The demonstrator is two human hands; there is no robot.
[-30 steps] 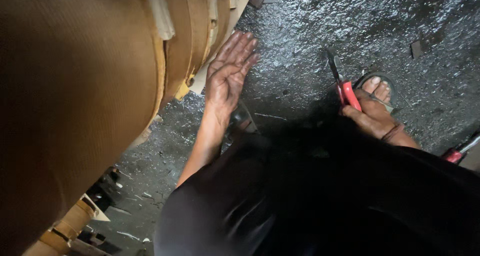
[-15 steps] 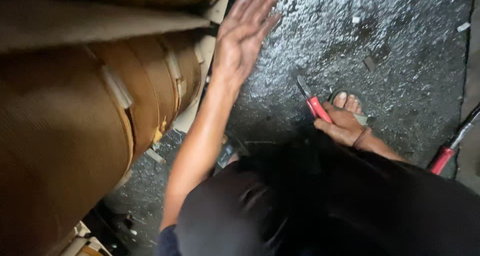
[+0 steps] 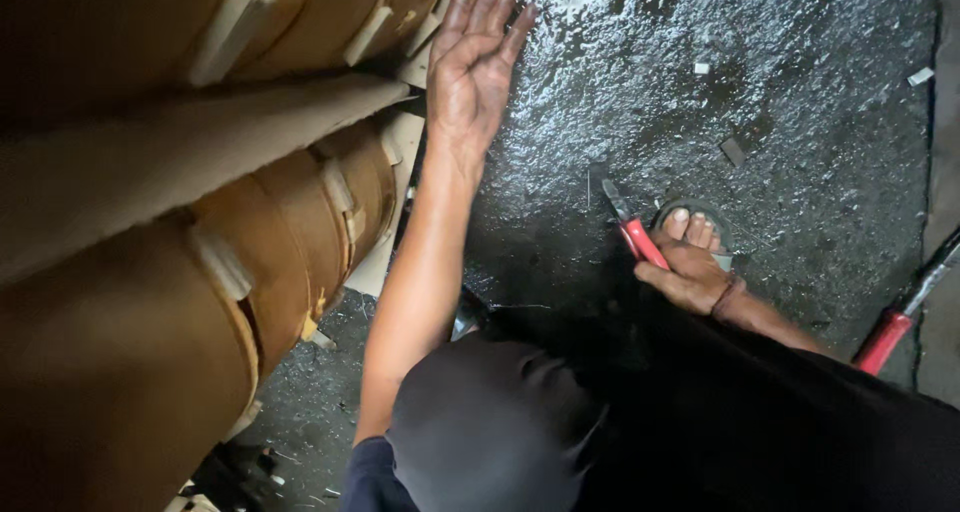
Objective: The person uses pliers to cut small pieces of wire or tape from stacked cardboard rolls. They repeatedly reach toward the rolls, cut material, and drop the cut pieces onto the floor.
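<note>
1 view only, from the head camera looking down. The left hand (image 3: 478, 62) is stretched out flat with the fingers open, lying against the end of a big brown roll (image 3: 290, 222) where pale tape strips (image 3: 340, 197) hold the wrapping; it grips nothing. The right hand (image 3: 690, 277) is closed around the red handle of a pair of pliers (image 3: 632, 230), whose dark tip points up and away over the wet, glittering floor (image 3: 780, 102). That hand rests low, just beside a bare foot in a sandal (image 3: 695, 227), and the 2 hands are well apart. A 2nd red-handled tool (image 3: 895, 327) lies at the right edge, away from both hands. Small pale scraps (image 3: 733, 152) are scattered on the floor.

Risks, as I judge them: the floor looks slick, so a shifted foot could slide, and the person is crouched close with a dark-clothed knee (image 3: 490, 422) forward. The pliers' tip sits near the toes, so a slip of the right hand could jab them. The rolls look heavy and stacked; if one shifts, the open left hand between roll and floor could be pinched. The loose tape ends may peel, letting the wrapping spring away. Whether the rolls are chocked I cannot tell.
</note>
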